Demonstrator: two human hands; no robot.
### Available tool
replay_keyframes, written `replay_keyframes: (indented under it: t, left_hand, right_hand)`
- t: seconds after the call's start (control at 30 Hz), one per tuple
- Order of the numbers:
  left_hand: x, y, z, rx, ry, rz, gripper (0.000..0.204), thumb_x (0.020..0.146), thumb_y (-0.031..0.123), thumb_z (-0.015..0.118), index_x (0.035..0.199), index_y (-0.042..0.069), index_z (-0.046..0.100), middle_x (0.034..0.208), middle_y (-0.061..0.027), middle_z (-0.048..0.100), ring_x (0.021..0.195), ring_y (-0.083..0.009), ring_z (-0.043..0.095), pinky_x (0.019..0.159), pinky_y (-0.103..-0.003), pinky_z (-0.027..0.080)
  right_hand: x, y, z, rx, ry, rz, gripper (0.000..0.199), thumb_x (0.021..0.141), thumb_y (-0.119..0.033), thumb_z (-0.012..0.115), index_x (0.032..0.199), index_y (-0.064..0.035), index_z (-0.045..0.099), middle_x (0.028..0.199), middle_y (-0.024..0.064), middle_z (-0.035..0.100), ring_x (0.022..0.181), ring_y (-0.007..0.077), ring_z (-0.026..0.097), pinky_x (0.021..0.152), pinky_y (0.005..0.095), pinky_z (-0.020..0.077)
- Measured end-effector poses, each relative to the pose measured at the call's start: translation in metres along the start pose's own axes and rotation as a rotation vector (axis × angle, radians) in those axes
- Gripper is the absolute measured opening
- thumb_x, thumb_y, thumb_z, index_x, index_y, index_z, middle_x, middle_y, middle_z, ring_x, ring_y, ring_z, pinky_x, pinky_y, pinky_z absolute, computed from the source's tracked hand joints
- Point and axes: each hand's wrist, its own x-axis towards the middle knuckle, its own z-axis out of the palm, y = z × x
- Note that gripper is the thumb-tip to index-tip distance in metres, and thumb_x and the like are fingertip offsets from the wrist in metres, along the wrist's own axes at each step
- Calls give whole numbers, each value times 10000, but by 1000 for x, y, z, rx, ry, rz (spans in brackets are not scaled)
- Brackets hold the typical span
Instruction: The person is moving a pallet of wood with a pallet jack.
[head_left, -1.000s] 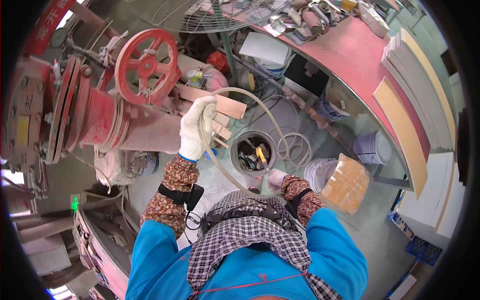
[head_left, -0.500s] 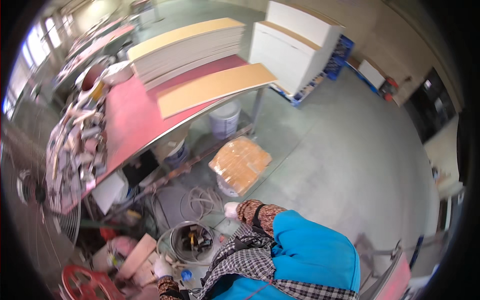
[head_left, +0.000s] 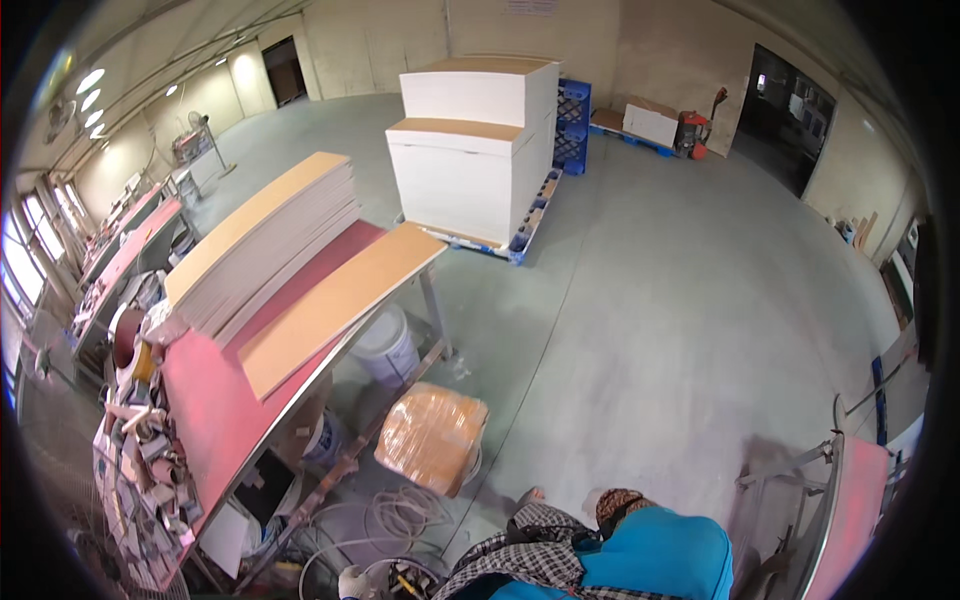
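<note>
My left hand (head_left: 353, 582), in a white glove, is at the bottom edge beside the rim of a round bucket (head_left: 385, 568). Small tools or pieces lie inside that bucket, partly cut off by the picture's edge. The left fingers are too small and cropped to read. On the right, my right hand (head_left: 594, 498) shows only as a pale blurred bit by the patterned sleeve (head_left: 622, 503), close to my body; its fingers are hidden. Ahead of me stands a seat wrapped in brown tape (head_left: 430, 438), with coiled hose (head_left: 405, 512) on the floor near it.
A red-topped workbench (head_left: 205, 400) carries a stack of boards (head_left: 265, 235), a single board (head_left: 340, 310) and a heap of scraps (head_left: 140, 470). White buckets (head_left: 388, 350) sit below. White panels (head_left: 460, 185) are stacked on a blue pallet; another red-topped table (head_left: 862, 500) is at right.
The view has swung up and to the right, showing more floor and far wall. My right hand has drawn back from beside the seat toward my body; my left stays near the bucket.
</note>
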Motion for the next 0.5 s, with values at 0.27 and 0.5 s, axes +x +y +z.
replay_keyframes:
  t: [0.27, 0.5]
  left_hand:
    - [143, 122, -7, -92, -291, -435, 324, 888, 214, 695, 1129, -1, 727, 1028, -227, 753, 934, -363, 745, 832, -425, 581]
    - [288, 226, -5, -65, -344, -124, 424, 820, 272, 735, 1155, 12, 752, 1062, -243, 749, 995, -338, 746, 895, -404, 576]
  right_hand:
    - [39, 32, -218, 114, -197, 179, 182, 746, -253, 732, 799, -90, 794, 850, 162, 749, 853, 353, 728, 761, 494, 583]
    - [19, 83, -209, 118, -122, 319, 173, 754, -266, 752, 794, -103, 793, 802, 166, 743, 787, 335, 731, 706, 471, 582]
